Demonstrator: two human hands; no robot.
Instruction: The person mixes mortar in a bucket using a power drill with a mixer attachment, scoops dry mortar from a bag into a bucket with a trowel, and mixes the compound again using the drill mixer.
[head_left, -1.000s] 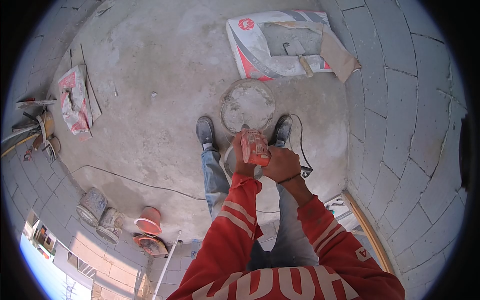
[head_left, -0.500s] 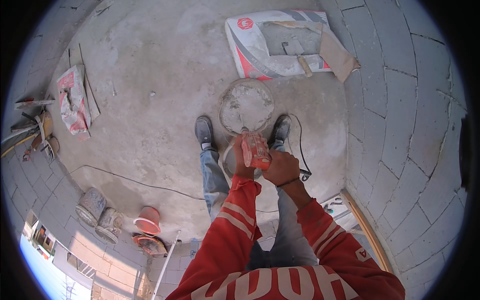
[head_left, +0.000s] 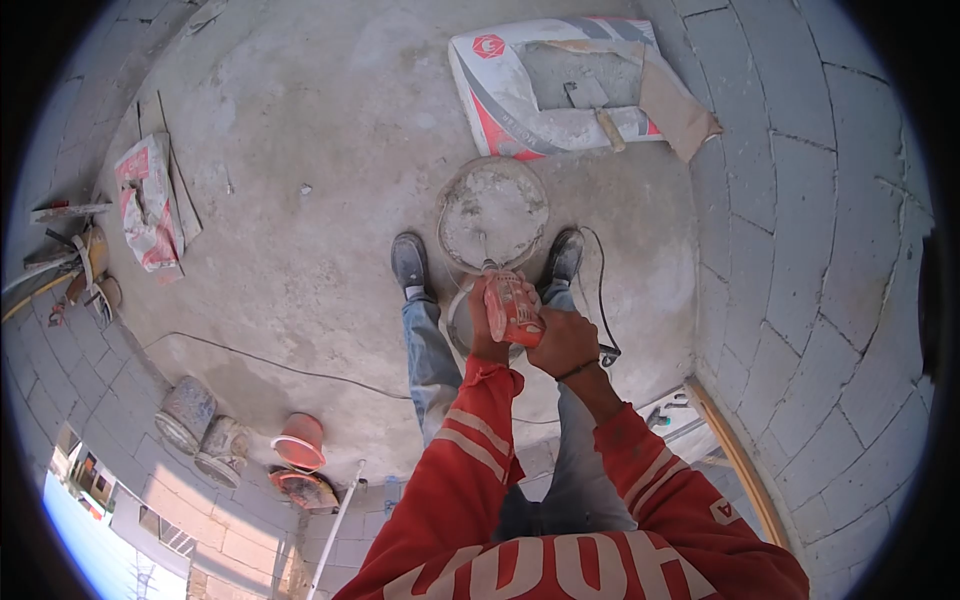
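Between my legs, a red power drill (head_left: 514, 310) points forward over a round bucket of grey mix (head_left: 493, 212). My left hand (head_left: 484, 322) is closed along the left side of the drill's body. Its handle end is gripped by my right hand (head_left: 565, 343), wrapped round it on the right. A thin rod runs from the drill's chuck (head_left: 489, 265) into the grey mix; its lower end is hidden. Behind the drill, a second round container (head_left: 461, 325) is partly covered by my hands.
An open bag of powder (head_left: 500, 95) holds a trowel (head_left: 608, 128) at upper right. Another torn bag (head_left: 148, 205) lies left. Dirty buckets (head_left: 187, 408) and a red bucket (head_left: 300, 440) stand lower left. A cable (head_left: 290, 368) crosses the floor. Block walls (head_left: 800, 220) rise at right.
The drill and my hands have shifted only slightly, with both hands still holding it. More of the rod shows above the mix than in the earliest frame.
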